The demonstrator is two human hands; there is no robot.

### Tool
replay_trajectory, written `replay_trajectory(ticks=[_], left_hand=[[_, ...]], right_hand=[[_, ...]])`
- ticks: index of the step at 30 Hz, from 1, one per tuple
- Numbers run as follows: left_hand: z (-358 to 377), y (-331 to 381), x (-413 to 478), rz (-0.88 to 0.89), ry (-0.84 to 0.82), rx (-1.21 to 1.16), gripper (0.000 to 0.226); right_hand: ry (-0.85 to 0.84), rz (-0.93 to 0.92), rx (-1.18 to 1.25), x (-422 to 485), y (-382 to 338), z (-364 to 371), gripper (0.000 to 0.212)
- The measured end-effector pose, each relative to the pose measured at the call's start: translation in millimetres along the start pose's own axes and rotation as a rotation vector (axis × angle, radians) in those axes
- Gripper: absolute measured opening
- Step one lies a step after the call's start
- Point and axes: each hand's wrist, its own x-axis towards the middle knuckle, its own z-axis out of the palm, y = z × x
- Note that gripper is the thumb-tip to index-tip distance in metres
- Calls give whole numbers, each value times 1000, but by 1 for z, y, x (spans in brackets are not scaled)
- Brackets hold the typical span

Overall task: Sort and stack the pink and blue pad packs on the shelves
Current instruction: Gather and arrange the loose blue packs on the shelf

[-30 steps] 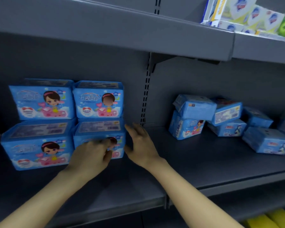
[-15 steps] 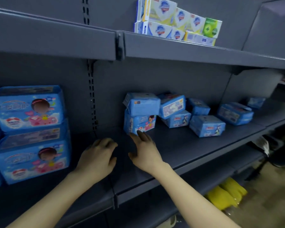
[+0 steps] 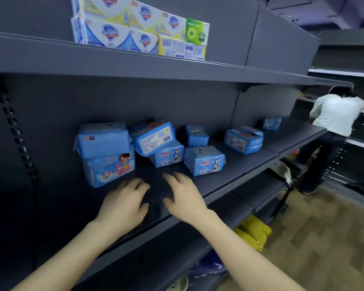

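Far left of frame: the slotted upright [image 3: 19, 141] of the shelving. Left of centre, two blue packs form a stack. The upper pack [image 3: 102, 140] lies flat on the lower pack [image 3: 110, 168], which stands face out. This pair reads as a stack just begun.

Below it, the left hand [image 3: 124, 204] hovers over the middle shelf [image 3: 235, 175] with fingers loosely curled, holding nothing. Just beside it, the right hand [image 3: 184, 196] is spread and relaxed, likewise empty, with its fingertips pointing toward the loose packs. Judgement: both hands are positioned to reach in for the next pack.

Centre: a tilted pack [image 3: 153, 136] leans on a smaller pack [image 3: 169, 155], evidently dropped rather than placed. A front pack [image 3: 204, 161] sits nearest the shelf edge, with a rear pack [image 3: 196, 135] behind it. Further right, a lone pack [image 3: 243, 140] and a far pack [image 3: 272, 123] lie well apart, unsorted. No pink packs are in view.

The upper shelf [image 3: 219, 68] carries soap boxes [image 3: 139, 28]. Far right, a person in a white top [image 3: 336, 114] works at another bay.
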Motion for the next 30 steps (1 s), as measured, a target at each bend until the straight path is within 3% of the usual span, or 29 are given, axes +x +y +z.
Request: replay_trajectory(ticks=[13,30], left_hand=[[33,76,67,47,1,-16,45],[31,61,100,61,-23,-70,47]], right_hand=[[-15,62,-3,4,101,-28,64],[1,72,11,33,99,-32,61]])
